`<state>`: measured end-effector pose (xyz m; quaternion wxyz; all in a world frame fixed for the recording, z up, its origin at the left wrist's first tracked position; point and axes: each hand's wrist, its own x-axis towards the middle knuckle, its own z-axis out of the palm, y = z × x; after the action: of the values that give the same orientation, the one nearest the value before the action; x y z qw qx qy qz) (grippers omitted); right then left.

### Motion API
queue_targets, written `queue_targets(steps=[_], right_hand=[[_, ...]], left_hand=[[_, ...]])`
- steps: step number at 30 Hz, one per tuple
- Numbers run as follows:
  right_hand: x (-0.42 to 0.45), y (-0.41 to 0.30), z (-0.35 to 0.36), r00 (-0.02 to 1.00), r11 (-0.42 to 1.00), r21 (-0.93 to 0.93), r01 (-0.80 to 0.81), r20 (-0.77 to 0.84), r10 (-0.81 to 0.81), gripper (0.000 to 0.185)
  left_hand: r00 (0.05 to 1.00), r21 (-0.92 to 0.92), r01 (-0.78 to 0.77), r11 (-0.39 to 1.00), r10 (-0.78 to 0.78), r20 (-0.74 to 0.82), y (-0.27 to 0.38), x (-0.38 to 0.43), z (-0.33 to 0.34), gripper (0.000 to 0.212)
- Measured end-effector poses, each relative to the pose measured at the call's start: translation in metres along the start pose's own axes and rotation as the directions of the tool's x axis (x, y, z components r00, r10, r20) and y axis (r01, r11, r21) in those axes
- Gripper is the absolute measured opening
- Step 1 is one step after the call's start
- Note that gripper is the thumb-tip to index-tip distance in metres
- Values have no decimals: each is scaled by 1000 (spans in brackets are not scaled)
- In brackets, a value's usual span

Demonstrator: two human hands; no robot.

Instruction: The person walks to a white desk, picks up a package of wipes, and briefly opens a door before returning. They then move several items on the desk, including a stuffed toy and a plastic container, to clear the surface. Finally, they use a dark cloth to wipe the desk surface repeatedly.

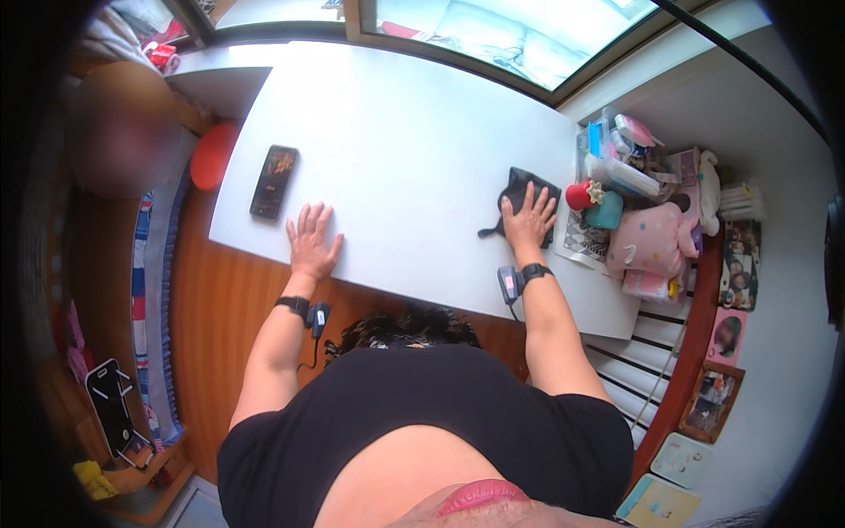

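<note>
My left hand (313, 243) lies palm down near the front left edge of a white table (409, 158), fingers spread, with nothing in it. Just beyond it, to the left, a dark smartphone (274, 182) rests flat with its screen lit. My right hand (530, 216) is spread flat on top of a black pouch (523, 178), which looks soft and lies on the right part of the table. A short black strap (490, 233) sticks out from the pouch's left side. The pouch's middle is hidden under my palm. Both wrists wear a black strap with a small wired device.
At the table's right stand a clear plastic bin (617, 168) of small items, a red cup-like object (579, 196), a teal container (604, 211) and a pink plush cushion (647, 241). A red balloon-like object (215, 156) is by the left edge. Another person (122, 132) is at far left, blurred.
</note>
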<state>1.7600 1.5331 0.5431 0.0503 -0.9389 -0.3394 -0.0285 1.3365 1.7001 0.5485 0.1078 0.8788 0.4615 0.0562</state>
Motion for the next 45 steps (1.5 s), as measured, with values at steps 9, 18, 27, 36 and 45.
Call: queue_targets(steps=[9, 18, 27, 36, 45], right_hand=[[165, -24, 21, 995, 998, 8, -60, -74, 60, 80], [269, -2, 60, 935, 884, -460, 83, -272, -229, 60], [219, -62, 43, 1000, 973, -230, 23, -2, -24, 79], [-49, -241, -4, 746, 749, -33, 661, 132, -653, 73], [-186, -153, -34, 449, 468, 134, 873, 154, -880, 69]], left_hand=[[997, 39, 19, 999, -22, 72, -4, 4, -6, 67], [987, -51, 66, 996, -58, 150, -14, -4, -18, 64], [995, -163, 41, 986, -25, 102, -3, -10, -17, 63], [990, -223, 13, 975, -44, -136, -11, -1, 13, 71], [989, -299, 41, 953, -82, -125, -18, -8, 14, 65]])
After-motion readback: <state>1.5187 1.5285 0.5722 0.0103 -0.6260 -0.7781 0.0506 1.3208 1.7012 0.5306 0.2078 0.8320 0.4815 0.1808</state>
